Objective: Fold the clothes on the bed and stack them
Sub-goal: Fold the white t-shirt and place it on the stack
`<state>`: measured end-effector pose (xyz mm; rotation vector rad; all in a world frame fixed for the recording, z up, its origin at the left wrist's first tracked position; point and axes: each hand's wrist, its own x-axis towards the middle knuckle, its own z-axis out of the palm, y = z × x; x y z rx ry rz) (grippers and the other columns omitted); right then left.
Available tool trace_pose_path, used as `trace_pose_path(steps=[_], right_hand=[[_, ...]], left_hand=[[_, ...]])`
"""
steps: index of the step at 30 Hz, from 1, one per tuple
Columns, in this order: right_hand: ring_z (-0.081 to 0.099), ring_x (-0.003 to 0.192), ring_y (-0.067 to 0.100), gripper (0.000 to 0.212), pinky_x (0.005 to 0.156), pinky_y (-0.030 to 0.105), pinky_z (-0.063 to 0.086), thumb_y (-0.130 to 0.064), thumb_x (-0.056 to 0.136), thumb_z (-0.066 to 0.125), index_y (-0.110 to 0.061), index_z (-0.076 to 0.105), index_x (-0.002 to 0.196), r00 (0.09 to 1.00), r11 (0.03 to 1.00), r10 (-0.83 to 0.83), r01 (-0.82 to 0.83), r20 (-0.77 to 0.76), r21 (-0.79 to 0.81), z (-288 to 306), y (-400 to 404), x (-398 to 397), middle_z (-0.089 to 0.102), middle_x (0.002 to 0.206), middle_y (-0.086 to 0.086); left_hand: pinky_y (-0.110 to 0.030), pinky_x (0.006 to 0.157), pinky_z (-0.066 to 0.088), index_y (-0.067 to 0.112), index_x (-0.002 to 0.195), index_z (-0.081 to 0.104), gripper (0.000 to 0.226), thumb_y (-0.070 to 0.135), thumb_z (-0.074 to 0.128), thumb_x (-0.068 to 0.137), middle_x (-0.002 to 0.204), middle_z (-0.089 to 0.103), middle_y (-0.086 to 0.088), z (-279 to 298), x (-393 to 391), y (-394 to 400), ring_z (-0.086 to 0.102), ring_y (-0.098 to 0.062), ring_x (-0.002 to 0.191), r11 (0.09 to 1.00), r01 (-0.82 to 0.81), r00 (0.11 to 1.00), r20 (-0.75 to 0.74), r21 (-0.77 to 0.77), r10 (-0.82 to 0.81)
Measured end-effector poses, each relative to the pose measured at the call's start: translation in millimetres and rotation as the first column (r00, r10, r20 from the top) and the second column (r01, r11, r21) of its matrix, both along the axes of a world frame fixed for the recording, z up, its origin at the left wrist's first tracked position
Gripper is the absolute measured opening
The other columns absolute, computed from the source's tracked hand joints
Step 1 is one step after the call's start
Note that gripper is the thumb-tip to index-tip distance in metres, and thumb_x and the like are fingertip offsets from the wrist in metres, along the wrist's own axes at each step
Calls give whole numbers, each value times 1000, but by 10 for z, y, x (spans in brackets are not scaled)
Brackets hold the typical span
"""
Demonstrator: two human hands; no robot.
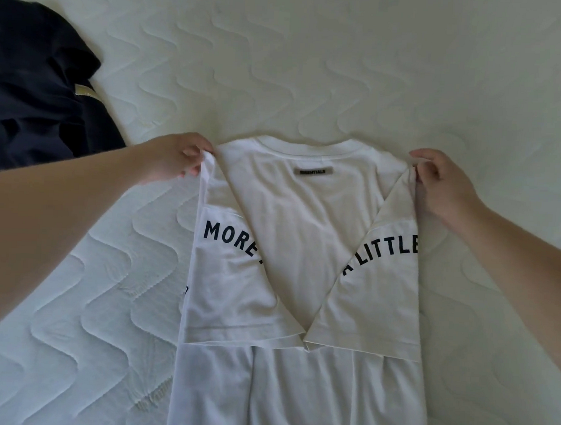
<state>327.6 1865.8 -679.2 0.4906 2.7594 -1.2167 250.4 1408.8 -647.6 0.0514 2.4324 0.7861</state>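
The white tee [303, 245] lies in the middle of the frame on the quilted bed [343, 70], sides and sleeves folded inward so they meet low in the centre, dark lettering "MORE" and "A LITTLE" showing. My left hand [175, 158] pinches its upper left corner, my right hand [441, 180] the upper right. A dark garment [37, 89] sits crumpled at upper left

White T-shirt [303, 245] flat, sleeves folded inward
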Motion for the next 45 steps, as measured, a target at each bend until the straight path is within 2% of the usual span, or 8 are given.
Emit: trace_pose_path(steps=[13, 17, 24, 30, 35, 38, 41, 45], right_hand=[[55, 81, 15, 17, 71, 16, 37, -10, 95, 60, -22, 66, 105, 872, 867, 447, -477, 197, 142, 252, 168, -218, 56, 95, 8], [53, 80, 19, 18, 68, 28, 36, -19, 92, 66, -21, 65, 109, 829, 809, 474, -543, 296, 225, 231, 189, -265, 57, 88, 1], [59, 75, 9, 19, 62, 14, 36, -22, 78, 81, -26, 63, 75, 880, 847, 396, -460, 262, 268, 333, 300, -303, 63, 73, -12], [61, 85, 25, 15, 65, 29, 36, -21, 81, 79, -12, 71, 90, 920, 876, 318, -378, 230, 299, 287, 259, -262, 65, 81, 2], [55, 88, 20, 34, 77, 28, 36, -29, 91, 66, -17, 56, 121, 996, 972, 10, -29, 85, 232, 183, 84, -33, 62, 93, 0], [52, 88, 17, 38, 76, 28, 35, -42, 93, 59, -19, 55, 122, 982, 975, -156, 136, 106, 178, 125, -33, 287, 60, 95, -4], [55, 87, 16, 35, 74, 29, 35, -46, 91, 62, -19, 58, 113, 973, 983, -138, 112, 186, 142, 30, -134, 568, 62, 97, -6], [57, 89, 20, 39, 78, 31, 39, -45, 88, 67, -14, 62, 111, 960, 985, -166, 150, 225, 87, 15, -234, 589, 65, 100, 0]], left_hand=[[-17, 69, 39, 41, 89, 62, 18, 24, 70, 90, 74, 73, 18, -64, 25, -159, 62, 15, 75, 994, 103, 991, -83, -42, -106], [-18, 81, 42, 38, 96, 68, 15, 25, 70, 90, 79, 74, 15, -60, 28, -212, 67, 3, 86, 993, 115, 990, -76, -37, -118], [-21, 66, 41, 33, 92, 69, 14, 44, 60, 92, 74, 71, 14, 98, -68, -221, 63, -2, 77, 939, 264, 960, -37, -221, -278], [-34, 79, 46, 16, 99, 67, 23, 37, 55, 98, 94, 67, -5, 66, -137, 80, 61, -27, 93, 750, 355, 863, -113, -558, -493], [-31, 65, 47, 18, 118, 48, 33, 26, 65, 92, 90, 64, -4, -104, 97, 178, 60, -22, 77, 989, -119, 967, -238, -84, 96], [-37, 76, 54, 8, 107, 59, 43, 49, 54, 94, 95, 69, -9, -142, 133, 192, 68, -27, 86, 832, -549, 835, 24, 75, 549], [-34, 78, 50, 10, 99, 62, 68, 74, 48, 85, 97, 69, -5, -84, 147, 219, 68, -23, 90, 831, -554, 817, 168, -37, 552], [-39, 89, 55, 7, 109, 66, 35, 38, 63, 93, 104, 70, -12, -115, 54, 232, 68, -27, 95, 848, -530, 841, 147, 27, 521]])
